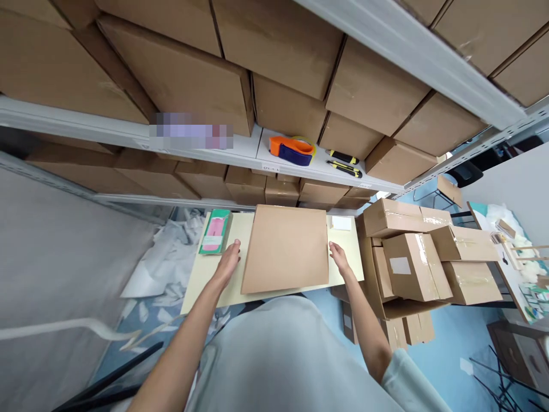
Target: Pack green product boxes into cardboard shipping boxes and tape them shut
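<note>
A flat brown cardboard box [287, 249] lies on the pale yellow tabletop [195, 286] in front of me. My left hand [229, 264] is off its left edge, with a small gap between them. Its fingers are partly stretched and hold nothing. At the box's right edge is my right hand [338, 257], fingers loosely apart; whether the fingertips touch the cardboard I cannot tell. A green box with a pink panel [215, 232] lies beyond my left hand. Behind my right hand sits a small stack of white labels or cards [341, 222].
A shelf edge [253, 154] crosses above the table, bearing an orange and blue tape dispenser [292, 150] and yellow-black utility knives [344, 168]. Cartons [285, 46] fill the shelves. Several taped cartons [416, 266] are piled at right. Crumpled white sheets [165, 269] lie at left.
</note>
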Tool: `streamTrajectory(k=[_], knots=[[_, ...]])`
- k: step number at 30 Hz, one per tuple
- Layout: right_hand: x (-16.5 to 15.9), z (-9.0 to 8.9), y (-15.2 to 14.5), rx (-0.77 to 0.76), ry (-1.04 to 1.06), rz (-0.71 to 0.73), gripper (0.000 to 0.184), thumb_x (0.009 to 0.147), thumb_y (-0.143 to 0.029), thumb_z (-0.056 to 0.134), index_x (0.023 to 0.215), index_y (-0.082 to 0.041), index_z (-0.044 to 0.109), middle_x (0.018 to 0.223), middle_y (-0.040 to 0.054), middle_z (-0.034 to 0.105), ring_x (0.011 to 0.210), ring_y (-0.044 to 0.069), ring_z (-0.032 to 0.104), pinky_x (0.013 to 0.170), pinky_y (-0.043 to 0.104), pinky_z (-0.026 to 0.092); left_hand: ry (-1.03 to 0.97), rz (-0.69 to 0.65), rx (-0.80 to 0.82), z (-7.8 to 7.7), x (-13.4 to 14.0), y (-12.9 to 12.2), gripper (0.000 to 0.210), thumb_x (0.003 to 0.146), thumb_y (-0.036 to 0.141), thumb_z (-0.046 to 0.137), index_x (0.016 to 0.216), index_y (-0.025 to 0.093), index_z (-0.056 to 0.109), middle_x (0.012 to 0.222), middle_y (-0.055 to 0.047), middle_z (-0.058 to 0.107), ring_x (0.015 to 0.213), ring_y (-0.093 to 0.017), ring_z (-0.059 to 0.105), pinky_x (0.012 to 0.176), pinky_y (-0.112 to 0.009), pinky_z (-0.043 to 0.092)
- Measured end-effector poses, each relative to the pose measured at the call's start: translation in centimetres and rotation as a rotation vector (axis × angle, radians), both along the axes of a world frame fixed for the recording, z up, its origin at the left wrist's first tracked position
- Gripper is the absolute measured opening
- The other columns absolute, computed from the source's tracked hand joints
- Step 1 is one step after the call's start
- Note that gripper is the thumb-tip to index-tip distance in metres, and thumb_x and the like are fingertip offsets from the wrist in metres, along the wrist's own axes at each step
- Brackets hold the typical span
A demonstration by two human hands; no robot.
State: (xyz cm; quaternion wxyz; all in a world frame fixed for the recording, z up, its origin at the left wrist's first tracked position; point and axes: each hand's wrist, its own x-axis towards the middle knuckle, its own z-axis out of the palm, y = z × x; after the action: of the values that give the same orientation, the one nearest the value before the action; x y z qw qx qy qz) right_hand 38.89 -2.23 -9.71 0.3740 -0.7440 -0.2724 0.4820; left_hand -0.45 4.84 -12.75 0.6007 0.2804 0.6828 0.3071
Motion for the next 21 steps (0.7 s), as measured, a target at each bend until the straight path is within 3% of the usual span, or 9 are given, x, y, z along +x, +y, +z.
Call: streamTrajectory(k=[2,4,7,11,15,18,21], knots=[[-0.2,0.5,2.6,-0.001,0.036,0.028,0.070,0.091,-0.081,0.068,0.117,-0.017,0.082,0.135,0.0158,0.080,0.131,0.032,0.069,0.113,0.046,0.055,0.015,-0.032,0.034,0.8,0.7,2.7,0.069,0.101,0.074,0.049,0.134,0.017,0.069,0.163,-0.026,0.060,0.155,-0.035,0.056,0.122,-0.050,0.050],[-0.7,1.2,4.3,-0.011,0.065,0.049,0.072,0.094,-0.081,0.064,0.114,-0.015,0.083,0.128,0.0172,0.082,0.122,0.032,0.073,0.110,0.048,0.056,0.019,-0.063,0.052,1.9,1.2,4.4,0.074,0.098,0.079,0.051,0.129,0.015,0.073,0.145,-0.029,0.073,0.138,-0.038,0.070,0.113,-0.052,0.057],[-1.2,2.5,4.6,-0.014,0.090,0.068,0.080,0.095,-0.087,0.057,0.111,-0.013,0.084,0.128,0.0202,0.081,0.120,0.034,0.075,0.111,0.049,0.056,0.028,-0.074,0.072,3.3,1.0,4.7,0.076,0.092,0.083,0.055,0.116,0.014,0.077,0.121,-0.027,0.081,0.113,-0.038,0.079,0.102,-0.053,0.063],[-1.5,4.9,1.8,0.120,0.126,0.060,0.091,0.094,-0.096,0.049,0.119,-0.016,0.085,0.137,0.0204,0.079,0.129,0.035,0.074,0.117,0.050,0.055,0.022,-0.030,0.111,4.3,-1.2,2.1,0.075,0.093,0.081,0.048,0.113,0.015,0.078,0.124,-0.023,0.081,0.110,-0.034,0.078,0.104,-0.051,0.063],[-2.0,7.0,-1.8,0.235,0.124,0.024,0.087,0.097,-0.093,0.049,0.125,-0.019,0.084,0.146,0.0173,0.076,0.138,0.035,0.070,0.122,0.052,0.053,-0.002,0.083,0.179,5.1,-3.4,-1.4,0.076,0.091,0.085,0.050,0.112,0.018,0.079,0.121,-0.018,0.082,0.115,-0.034,0.076,0.105,-0.050,0.065],[-2.5,7.4,-3.5,0.245,0.122,0.011,0.085,0.097,-0.093,0.050,0.126,-0.021,0.084,0.141,0.0152,0.078,0.139,0.034,0.069,0.122,0.054,0.055,-0.003,0.165,0.214,5.6,-3.6,-3.3,0.072,0.092,0.083,0.056,0.119,0.020,0.078,0.123,-0.015,0.082,0.124,-0.034,0.075,0.113,-0.050,0.062],[-3.0,6.9,-4.0,0.197,0.087,0.007,0.088,0.094,-0.095,0.052,0.128,-0.019,0.083,0.131,0.0149,0.081,0.135,0.035,0.070,0.118,0.057,0.059,-0.010,0.145,0.179,5.5,-2.9,-4.1,0.067,0.095,0.075,0.058,0.130,0.021,0.076,0.133,-0.012,0.080,0.133,-0.033,0.071,0.121,-0.050,0.057]])
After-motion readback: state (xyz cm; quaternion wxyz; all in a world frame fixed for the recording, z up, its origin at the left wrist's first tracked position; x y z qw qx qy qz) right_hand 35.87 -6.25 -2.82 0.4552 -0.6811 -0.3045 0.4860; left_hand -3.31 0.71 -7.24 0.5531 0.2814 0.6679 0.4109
